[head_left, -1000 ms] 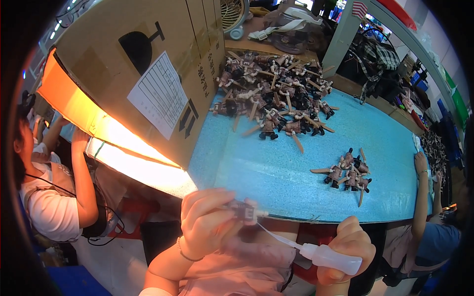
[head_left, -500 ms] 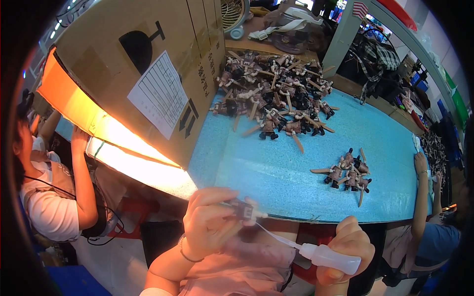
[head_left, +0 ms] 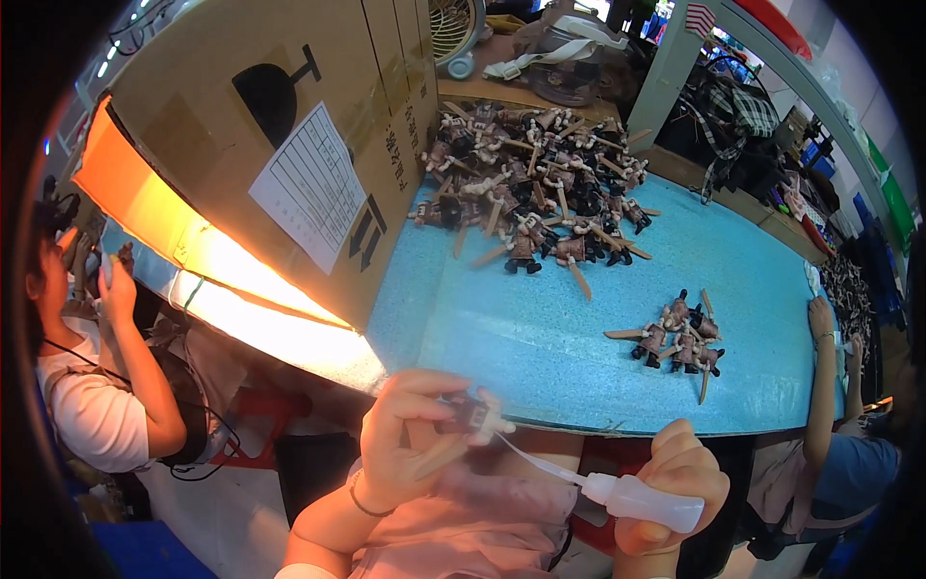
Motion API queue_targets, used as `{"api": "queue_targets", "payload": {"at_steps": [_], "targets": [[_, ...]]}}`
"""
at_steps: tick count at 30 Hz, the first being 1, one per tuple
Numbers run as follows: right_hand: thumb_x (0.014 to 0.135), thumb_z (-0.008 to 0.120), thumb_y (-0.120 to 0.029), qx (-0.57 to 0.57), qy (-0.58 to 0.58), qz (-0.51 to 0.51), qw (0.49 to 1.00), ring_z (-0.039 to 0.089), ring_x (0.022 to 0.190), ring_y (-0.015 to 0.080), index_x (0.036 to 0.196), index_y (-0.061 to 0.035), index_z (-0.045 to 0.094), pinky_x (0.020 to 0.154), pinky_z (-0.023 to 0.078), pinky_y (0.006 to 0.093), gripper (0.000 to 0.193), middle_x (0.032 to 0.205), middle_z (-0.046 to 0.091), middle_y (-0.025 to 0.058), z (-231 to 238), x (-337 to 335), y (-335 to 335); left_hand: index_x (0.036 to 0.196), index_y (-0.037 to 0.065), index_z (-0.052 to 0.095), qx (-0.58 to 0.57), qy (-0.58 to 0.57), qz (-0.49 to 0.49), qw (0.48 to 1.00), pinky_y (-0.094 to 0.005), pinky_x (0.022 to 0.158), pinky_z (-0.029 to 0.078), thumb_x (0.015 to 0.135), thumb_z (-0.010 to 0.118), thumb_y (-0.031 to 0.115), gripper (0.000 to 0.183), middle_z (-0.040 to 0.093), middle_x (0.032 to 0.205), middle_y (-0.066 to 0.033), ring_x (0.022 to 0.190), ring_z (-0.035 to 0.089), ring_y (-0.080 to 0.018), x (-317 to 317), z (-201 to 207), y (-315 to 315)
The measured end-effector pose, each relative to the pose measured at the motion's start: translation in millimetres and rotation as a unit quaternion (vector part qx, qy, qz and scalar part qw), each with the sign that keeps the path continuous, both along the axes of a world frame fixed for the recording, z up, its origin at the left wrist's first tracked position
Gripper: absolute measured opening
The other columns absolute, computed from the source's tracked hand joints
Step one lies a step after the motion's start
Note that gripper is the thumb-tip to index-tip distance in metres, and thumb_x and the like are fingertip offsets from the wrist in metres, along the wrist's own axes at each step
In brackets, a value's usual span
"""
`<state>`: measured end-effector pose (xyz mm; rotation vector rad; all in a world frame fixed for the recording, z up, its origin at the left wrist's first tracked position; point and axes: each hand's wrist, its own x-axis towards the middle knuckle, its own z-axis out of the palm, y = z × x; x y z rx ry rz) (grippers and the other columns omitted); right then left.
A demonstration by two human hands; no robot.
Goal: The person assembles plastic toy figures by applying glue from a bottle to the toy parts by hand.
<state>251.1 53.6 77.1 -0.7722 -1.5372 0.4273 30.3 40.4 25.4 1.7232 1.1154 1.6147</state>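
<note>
In the head view my left hand (head_left: 405, 434) pinches a small brown and cream toy figure (head_left: 473, 421) just off the table's front edge. My right hand (head_left: 681, 482) is wrapped around a white squeeze bottle (head_left: 644, 500), which lies tilted in the grip. Its long thin nozzle (head_left: 540, 464) points up and left, with the tip at or very close to the figure; whether they touch I cannot tell. Beyond my hands, a small cluster of similar figures (head_left: 679, 338) with tan blade-like pieces lies on the blue tabletop (head_left: 482, 328).
A big heap of such figures (head_left: 550, 183) covers the far part of the table. On the left stands a tall cardboard box (head_left: 318, 125), brightly lit along its lower edge. One person (head_left: 106, 386) sits at left, and another person's arm (head_left: 822, 376) rests at the right edge.
The figure in my left hand has tilted slightly, and its fingers have shifted a little. My right hand stays nearly still. The person at left has raised a hand holding something pale.
</note>
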Motion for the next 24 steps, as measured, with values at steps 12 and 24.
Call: {"api": "queue_targets", "payload": {"at_steps": [12, 24], "targets": [[0.079, 0.058, -0.061, -0.036, -0.004, 0.027, 0.999, 0.034, 0.054, 0.0101, 0.082, -0.0081, 0.041, 0.054, 0.027, 0.0276, 0.055, 0.065, 0.038, 0.0, 10, 1, 1, 0.096, 0.005, 0.044, -0.023, -0.109, -0.045, 0.993, -0.0292, 0.078, 0.049, 0.07, 0.074, -0.005, 0.041, 0.055, 0.109, -0.0186, 0.09, 0.058, -0.0197, 7, 2, -1], [0.079, 0.058, -0.061, -0.045, 0.0, 0.026, 0.999, 0.034, 0.053, 0.0099, 0.082, -0.0082, 0.041, 0.054, 0.026, 0.0279, 0.055, 0.064, 0.037, -0.0002, 7, 0, 1, 0.097, 0.005, 0.044, -0.019, -0.093, -0.044, 0.994, -0.0304, 0.079, 0.049, 0.072, 0.073, -0.003, 0.039, 0.054, 0.11, -0.0189, 0.092, 0.058, -0.0209, 5, 2, -1]]}}
